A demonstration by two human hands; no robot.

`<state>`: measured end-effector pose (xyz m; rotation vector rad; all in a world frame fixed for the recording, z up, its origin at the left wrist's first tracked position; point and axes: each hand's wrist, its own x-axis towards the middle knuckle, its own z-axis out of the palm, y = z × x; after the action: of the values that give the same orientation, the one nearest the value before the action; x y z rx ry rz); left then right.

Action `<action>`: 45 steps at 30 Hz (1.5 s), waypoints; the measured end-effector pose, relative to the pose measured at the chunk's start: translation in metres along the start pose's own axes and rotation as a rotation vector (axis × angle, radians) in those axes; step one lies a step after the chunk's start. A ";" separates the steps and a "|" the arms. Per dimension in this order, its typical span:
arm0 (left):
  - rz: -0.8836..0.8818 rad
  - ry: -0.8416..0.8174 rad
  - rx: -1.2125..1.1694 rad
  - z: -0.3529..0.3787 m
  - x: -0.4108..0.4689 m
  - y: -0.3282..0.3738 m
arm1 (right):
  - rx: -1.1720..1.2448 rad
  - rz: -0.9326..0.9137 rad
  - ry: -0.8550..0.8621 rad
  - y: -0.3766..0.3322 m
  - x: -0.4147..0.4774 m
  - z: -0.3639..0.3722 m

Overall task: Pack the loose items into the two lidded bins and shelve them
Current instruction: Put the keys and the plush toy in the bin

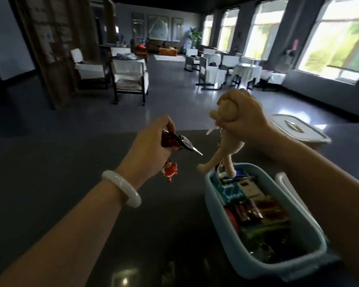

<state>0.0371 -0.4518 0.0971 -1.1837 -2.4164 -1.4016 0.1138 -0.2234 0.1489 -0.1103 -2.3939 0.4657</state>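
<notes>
A large, dim dining room with white-covered chairs and tall bright windows is seen beyond a dark, glossy bench (164, 228). An open pale-blue bin (219, 214) is stood on the bench and is filled with packets (255, 206). A second bin (298, 131), shut under its white lid, is set beyond the open bin, well apart from it. What looks like a loose white lid (285, 183) is laid just beside the open bin's right wall, partly hidden by the forearm. Above the open bin's far end the right grip (245, 117) is closed round the head of a beige plush doll (230, 150), whose legs are hung down over that end. Left of the open bin, above the bench, the left grip (151, 146) is closed round a bunch of keys (184, 142). One key blade is pointed toward the open bin, and a red figurine charm (170, 172) is dangled beneath. A white bangle (120, 187) is worn on the left wrist.
</notes>
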 end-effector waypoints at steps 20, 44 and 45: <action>0.096 -0.379 -0.062 0.205 -0.017 0.076 | -0.179 0.090 0.012 0.191 -0.067 -0.105; -0.181 -0.766 0.088 0.245 -0.054 0.068 | 0.059 0.020 -0.323 0.224 -0.124 -0.064; -0.178 -0.772 0.109 0.243 -0.054 0.066 | 0.065 0.028 -0.330 0.223 -0.126 -0.062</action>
<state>0.1852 -0.2761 -0.0200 -1.7615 -3.1027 -0.9215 0.2394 -0.0219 0.0343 -0.0393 -2.6982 0.6150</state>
